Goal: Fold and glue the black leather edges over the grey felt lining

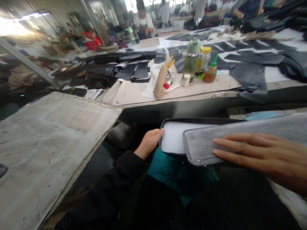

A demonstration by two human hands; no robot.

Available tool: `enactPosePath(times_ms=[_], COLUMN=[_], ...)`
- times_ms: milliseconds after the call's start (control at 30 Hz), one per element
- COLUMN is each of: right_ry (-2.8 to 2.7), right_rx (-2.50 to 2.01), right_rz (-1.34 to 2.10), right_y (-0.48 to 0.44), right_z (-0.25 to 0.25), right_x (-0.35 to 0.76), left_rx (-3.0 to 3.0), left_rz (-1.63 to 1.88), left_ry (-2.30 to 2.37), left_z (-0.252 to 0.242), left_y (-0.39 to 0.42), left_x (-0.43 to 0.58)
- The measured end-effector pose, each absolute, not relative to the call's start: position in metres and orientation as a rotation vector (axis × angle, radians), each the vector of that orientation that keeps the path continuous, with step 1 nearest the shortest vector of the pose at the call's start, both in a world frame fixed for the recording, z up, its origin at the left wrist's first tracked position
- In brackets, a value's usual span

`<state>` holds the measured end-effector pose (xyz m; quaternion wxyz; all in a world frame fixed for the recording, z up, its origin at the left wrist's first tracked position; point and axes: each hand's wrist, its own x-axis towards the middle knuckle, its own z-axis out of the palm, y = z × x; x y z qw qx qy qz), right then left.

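Note:
My left hand grips the left end of a shallow black-rimmed case piece, its thumb over the rim. A smooth white lining panel shows inside that piece. Over its right part lies a grey felt-like panel with rounded corners, slanting up to the right. My right hand rests on this panel with long, straight fingers; its thumb is hidden. The case piece is above my lap, over teal cloth. Its right end is covered by the grey panel.
A worn board-topped table stands at my left. On the bench ahead are a green bottle, a glue bottle with a green nozzle, a small white jar and black cut pieces. Other people work farther back.

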<state>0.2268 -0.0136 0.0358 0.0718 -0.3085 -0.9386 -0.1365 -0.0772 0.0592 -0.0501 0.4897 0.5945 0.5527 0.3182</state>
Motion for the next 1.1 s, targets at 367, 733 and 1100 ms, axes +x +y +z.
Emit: enactPosePath(times_ms=[367, 733, 1100], right_ry=[-2.932, -2.943, -2.967], right_rx=[-0.83, -0.86, -0.864], right_rz=[-0.454, -0.367, -0.261], right_y=[0.004, 0.006, 0.009], right_z=[0.013, 0.013, 0.011], right_x=[0.173, 0.151, 0.145], left_rx=[1.246, 1.234, 1.217], left_rz=[0.841, 0.854, 0.926], left_ry=[1.256, 1.236, 1.243], left_z=[-0.053, -0.055, -0.058], left_y=[0.056, 0.057, 0.058], left_x=[-0.077, -0.077, -0.074])
